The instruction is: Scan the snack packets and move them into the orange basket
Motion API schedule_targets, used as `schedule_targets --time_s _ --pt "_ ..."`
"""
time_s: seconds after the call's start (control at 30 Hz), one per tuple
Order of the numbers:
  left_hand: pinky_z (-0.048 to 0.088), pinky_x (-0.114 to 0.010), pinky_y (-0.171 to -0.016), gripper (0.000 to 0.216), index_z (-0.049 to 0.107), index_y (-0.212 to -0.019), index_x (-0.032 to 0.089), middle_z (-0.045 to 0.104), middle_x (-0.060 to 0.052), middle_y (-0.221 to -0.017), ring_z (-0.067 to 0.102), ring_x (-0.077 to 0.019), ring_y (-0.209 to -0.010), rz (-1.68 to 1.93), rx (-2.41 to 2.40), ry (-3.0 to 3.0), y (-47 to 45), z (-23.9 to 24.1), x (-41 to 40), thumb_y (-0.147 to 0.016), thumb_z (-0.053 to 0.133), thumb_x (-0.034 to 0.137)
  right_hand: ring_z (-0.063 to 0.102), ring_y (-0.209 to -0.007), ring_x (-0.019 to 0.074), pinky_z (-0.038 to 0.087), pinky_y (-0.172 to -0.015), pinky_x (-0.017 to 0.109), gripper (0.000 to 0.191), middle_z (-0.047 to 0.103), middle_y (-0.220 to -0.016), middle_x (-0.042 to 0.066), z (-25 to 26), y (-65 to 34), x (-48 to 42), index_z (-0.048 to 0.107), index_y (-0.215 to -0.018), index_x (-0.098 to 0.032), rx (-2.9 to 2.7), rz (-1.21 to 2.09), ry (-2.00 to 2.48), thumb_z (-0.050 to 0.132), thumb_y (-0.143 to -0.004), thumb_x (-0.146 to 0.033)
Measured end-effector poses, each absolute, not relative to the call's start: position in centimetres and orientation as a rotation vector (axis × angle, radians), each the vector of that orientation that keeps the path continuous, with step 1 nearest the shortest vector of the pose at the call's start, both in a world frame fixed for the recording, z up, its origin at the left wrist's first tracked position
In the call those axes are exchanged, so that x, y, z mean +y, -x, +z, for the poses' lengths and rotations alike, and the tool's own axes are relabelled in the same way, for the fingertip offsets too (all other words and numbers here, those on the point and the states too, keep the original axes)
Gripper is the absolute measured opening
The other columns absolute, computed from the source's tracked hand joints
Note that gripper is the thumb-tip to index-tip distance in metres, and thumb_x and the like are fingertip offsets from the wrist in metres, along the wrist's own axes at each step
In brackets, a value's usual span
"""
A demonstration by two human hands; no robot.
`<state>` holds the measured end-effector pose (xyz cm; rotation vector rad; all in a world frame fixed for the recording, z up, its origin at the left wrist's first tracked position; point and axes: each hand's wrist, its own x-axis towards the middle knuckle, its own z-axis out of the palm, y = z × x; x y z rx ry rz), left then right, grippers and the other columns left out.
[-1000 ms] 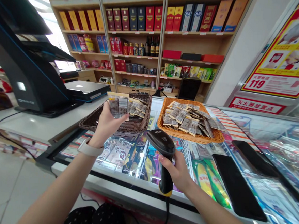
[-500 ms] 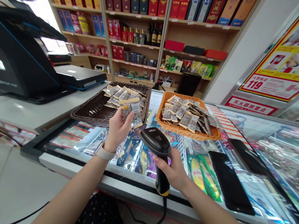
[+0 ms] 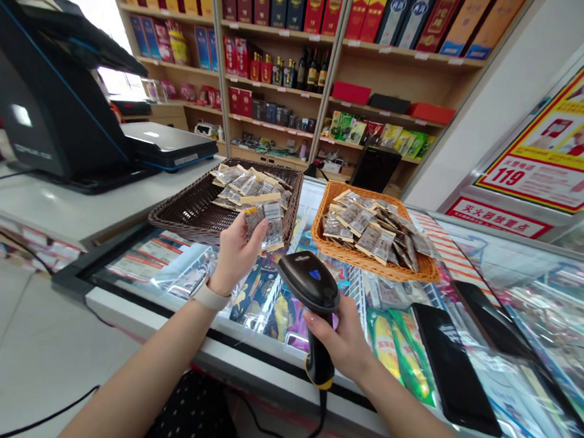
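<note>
My left hand (image 3: pixel 239 252) pinches a small clear snack packet (image 3: pixel 268 222) with cream-coloured ends, held up over the near right corner of the dark brown wicker basket (image 3: pixel 187 206). Several similar packets (image 3: pixel 247 184) lie heaped in that basket's right half. In my right hand (image 3: pixel 346 336) is a black handheld barcode scanner (image 3: pixel 312 280), its fingers wrapped round the handle and its head tilted up towards the packet. A blue light shows on the scanner's top, and its cable hangs down. The orange wicker basket (image 3: pixel 368 270) to the right holds a pile of like packets (image 3: pixel 366 227).
Both baskets stand on a glass-topped freezer (image 3: pixel 159 323) with packaged goods inside. A black smartphone (image 3: pixel 454 367) lies right of the scanner, with another dark phone-like object (image 3: pixel 487 319) behind it. A weighing scale (image 3: pixel 171 147) occupies the left counter. Stocked shelves (image 3: pixel 279 34) line the back.
A blue light has come on atop the scanner. The whole view has shifted slightly, and both hands keep nearly the same pose around the packet and the scanner.
</note>
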<state>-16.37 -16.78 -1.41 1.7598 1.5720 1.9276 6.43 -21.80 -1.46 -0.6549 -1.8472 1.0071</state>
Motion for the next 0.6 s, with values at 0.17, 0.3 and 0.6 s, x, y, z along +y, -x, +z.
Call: schedule_targets --time_s 0.17,0.3,0.6 --pt "0.054 -0.029 -0.083 0.032 0.062 -0.109 0.018 0.072 -0.008 -0.098 0.068 -0.0225 -0.099 1.933 1.612 -1.733 16.3 -1.6 -16.8 -0.094 0.057 0.046 0.044 -0.058 0.012 0.035 -0.056 0.024 0.025 0.051 -0.059 -0.004 -1.5 -6.4 -21.9 0.057 -0.067 -0.018 -1.851 1.011 0.693 0.065 -0.085 -0.033" --pt "0.054 -0.03 -0.084 0.032 0.059 -0.116 0.019 0.071 -0.008 -0.103 0.069 -0.0223 -0.099 1.934 1.586 -1.714 16.2 -1.2 -16.8 -0.094 0.058 0.042 0.044 -0.056 0.0125 0.036 -0.054 0.025 0.025 0.052 -0.058 -0.003 -1.6 -6.3 -21.7 0.06 -0.066 -0.018 -1.756 0.997 0.745 0.066 -0.083 -0.036" --pt "0.052 -0.039 -0.1 0.055 0.053 -0.127 0.017 0.069 -0.01 -0.118 0.067 -0.0224 -0.108 1.546 0.957 -1.583 12.4 4.9 -12.8 -0.077 0.075 0.022 0.061 -0.06 0.0206 0.048 -0.053 0.03 0.035 0.064 -0.064 0.003 -3.1 -6.6 -20.7 0.072 -0.087 -0.016 -1.428 0.925 0.859 0.062 -0.09 -0.05"
